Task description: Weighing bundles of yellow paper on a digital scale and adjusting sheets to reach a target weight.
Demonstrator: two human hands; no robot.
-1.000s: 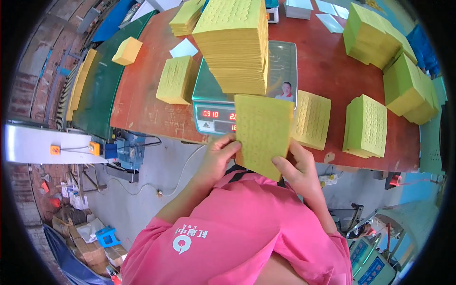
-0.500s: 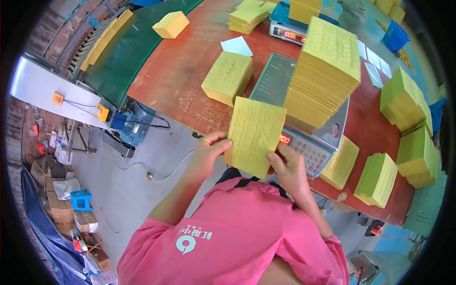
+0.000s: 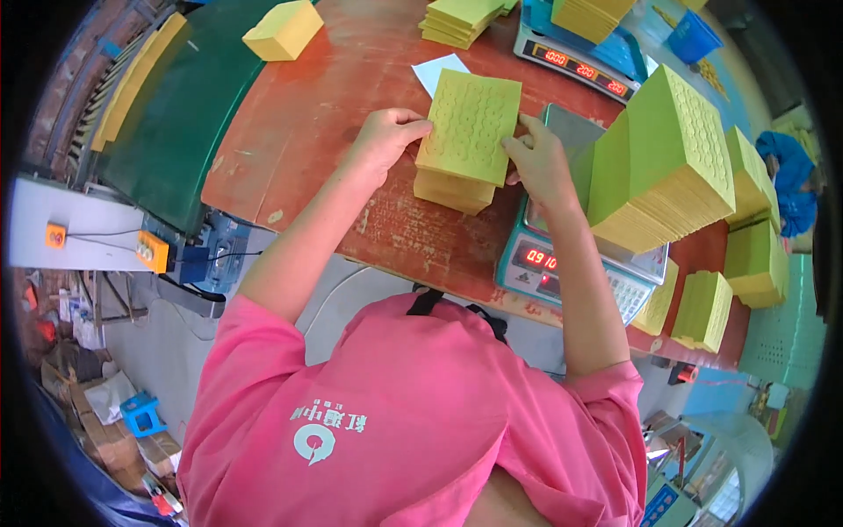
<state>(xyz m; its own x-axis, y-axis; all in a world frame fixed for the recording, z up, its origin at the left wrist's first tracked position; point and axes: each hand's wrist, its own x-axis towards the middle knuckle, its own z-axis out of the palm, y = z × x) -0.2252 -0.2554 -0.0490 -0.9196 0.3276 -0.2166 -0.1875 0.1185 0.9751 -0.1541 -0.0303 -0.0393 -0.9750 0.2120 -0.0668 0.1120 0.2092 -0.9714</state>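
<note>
My left hand [image 3: 386, 147] pinches the left edge of a yellow paper sheet [image 3: 471, 126] stamped with rows of round patterns; whether it is one sheet or a thin few I cannot tell. On the opposite edge, the fingers and thumb of my right hand [image 3: 537, 162] grip the same paper. The sheet lies over or just above a short block of yellow paper [image 3: 452, 191] on the red table, hiding most of its top. To the right, a tall stack of stamped yellow paper [image 3: 663, 167] rests on a digital scale [image 3: 566, 283] with a lit red display.
A second scale [image 3: 571, 63] carries more yellow paper at the back. White paper [image 3: 432, 72] lies behind the held sheet. Several yellow stacks [image 3: 702, 309] stand at the right. A green belt [image 3: 180, 132] runs along the left, with a yellow block [image 3: 283, 31] near it.
Both hands have carried the sheet forward from the table's front edge to the short paper block. The near scale's display reads differently. The whole view has shifted.
</note>
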